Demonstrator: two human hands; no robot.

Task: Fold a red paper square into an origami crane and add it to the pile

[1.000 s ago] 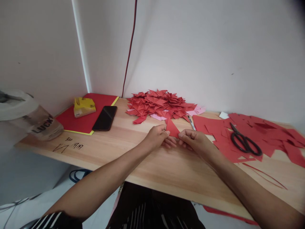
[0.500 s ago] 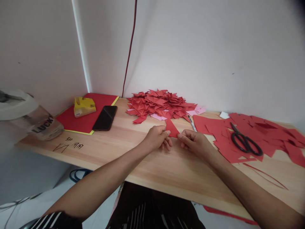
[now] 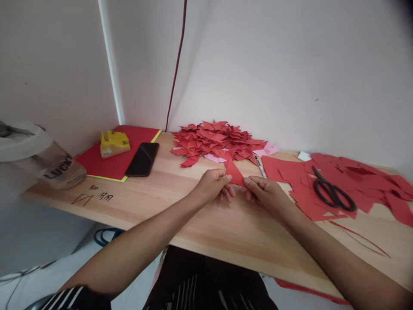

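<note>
A small red paper triangle (image 3: 234,173) stands point-up just above the wooden desk (image 3: 200,224). My left hand (image 3: 213,185) pinches its left lower corner and my right hand (image 3: 263,191) pinches its right lower corner, fingers closed on the paper. Right behind it lies a heap of folded red paper pieces (image 3: 216,140) with a few pink ones at its edges.
Black scissors (image 3: 332,191) lie on loose red paper sheets (image 3: 361,185) at the right. A pen (image 3: 260,165) lies beside the heap. A black phone (image 3: 142,159) and a yellow packet (image 3: 113,144) rest on a red sheet at the left. A red cable runs down the wall.
Both hands have shifted only slightly while keeping hold of the triangle; the paper sits a little lower between the fingers than a second ago.
</note>
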